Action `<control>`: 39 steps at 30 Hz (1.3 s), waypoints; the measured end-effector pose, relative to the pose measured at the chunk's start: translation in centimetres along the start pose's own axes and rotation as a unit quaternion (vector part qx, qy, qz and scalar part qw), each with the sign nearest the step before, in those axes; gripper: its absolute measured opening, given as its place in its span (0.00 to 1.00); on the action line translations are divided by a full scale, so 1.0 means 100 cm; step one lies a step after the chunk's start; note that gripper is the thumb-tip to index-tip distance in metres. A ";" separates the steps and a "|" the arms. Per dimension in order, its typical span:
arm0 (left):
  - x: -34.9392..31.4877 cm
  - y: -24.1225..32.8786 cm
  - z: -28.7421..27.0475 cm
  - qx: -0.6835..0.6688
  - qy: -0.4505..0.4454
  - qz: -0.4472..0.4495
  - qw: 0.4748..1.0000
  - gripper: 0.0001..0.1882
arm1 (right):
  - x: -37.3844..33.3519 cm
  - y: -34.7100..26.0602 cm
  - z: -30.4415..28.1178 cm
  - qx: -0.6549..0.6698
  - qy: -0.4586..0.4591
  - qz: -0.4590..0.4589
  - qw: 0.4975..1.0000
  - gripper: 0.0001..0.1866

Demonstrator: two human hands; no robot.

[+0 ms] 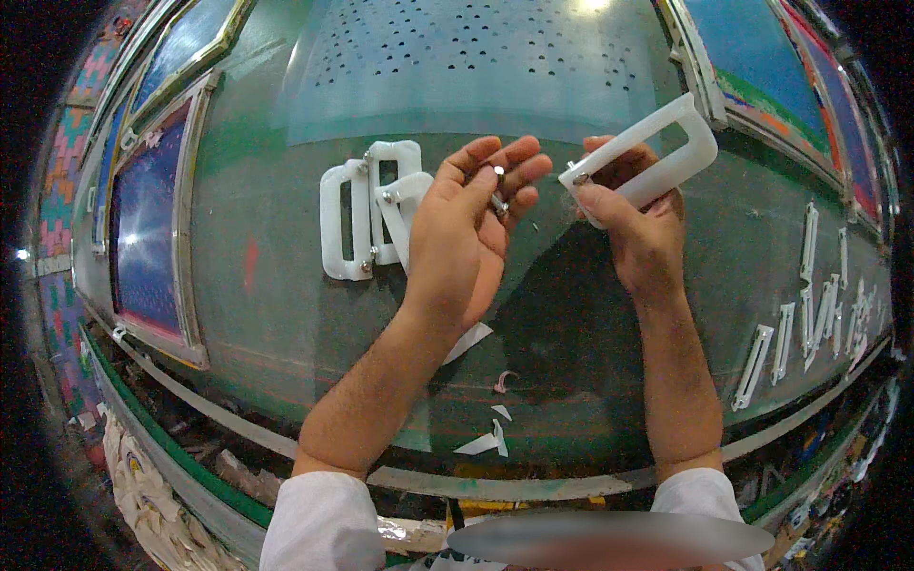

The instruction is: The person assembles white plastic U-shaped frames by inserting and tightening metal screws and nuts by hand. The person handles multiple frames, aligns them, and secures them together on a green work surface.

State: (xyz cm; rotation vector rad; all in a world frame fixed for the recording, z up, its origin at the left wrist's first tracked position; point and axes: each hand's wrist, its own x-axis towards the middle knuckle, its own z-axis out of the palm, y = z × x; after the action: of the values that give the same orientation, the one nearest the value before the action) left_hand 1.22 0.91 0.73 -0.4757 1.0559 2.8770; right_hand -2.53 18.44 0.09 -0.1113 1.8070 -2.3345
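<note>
My right hand [643, 224] grips a white plastic handle [703, 143], a rounded loop with a long slot, by its near-left corner. At that corner, close to my thumb, sits a small metal screw [582, 178]. Palm turned up and fingers curled, my left hand [452, 224] holds small metal pieces that look like screws [499, 172]; one is at the thumb tip and another lies against the fingers. Left of this hand, several similar white handles [335, 224] lie overlapping on the green table [276, 314], with metal fasteners at their corners. My left wrist partly covers one.
Narrow white strips [757, 366] are scattered along the right side. White scraps [487, 441] lie near the front edge. Framed screens stand at the left [152, 224] and far right [762, 57]. A translucent sheet with dark dots [457, 95] covers the back. Crumpled cloth [143, 495] sits below the front-left edge.
</note>
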 end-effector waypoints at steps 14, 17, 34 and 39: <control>-0.011 0.006 -0.001 0.216 -0.054 -0.033 0.974 0.21 | -0.003 0.001 -0.004 0.060 -0.021 0.043 0.997 0.25; -0.010 0.005 0.001 0.168 -0.047 -0.039 0.984 0.20 | -0.007 0.002 -0.003 0.055 -0.039 0.017 0.998 0.22; -0.008 0.005 0.002 0.181 -0.066 -0.028 0.981 0.17 | -0.007 -0.003 -0.005 0.071 -0.044 0.001 0.996 0.32; -0.005 0.008 0.001 0.209 -0.030 -0.010 0.978 0.16 | -0.005 -0.002 -0.008 0.068 -0.057 -0.011 0.996 0.32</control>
State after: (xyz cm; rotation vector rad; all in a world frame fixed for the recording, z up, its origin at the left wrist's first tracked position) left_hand 1.59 0.39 1.48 -0.3661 1.5753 2.5254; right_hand -2.17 19.41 0.12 -0.2408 1.5985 -2.4060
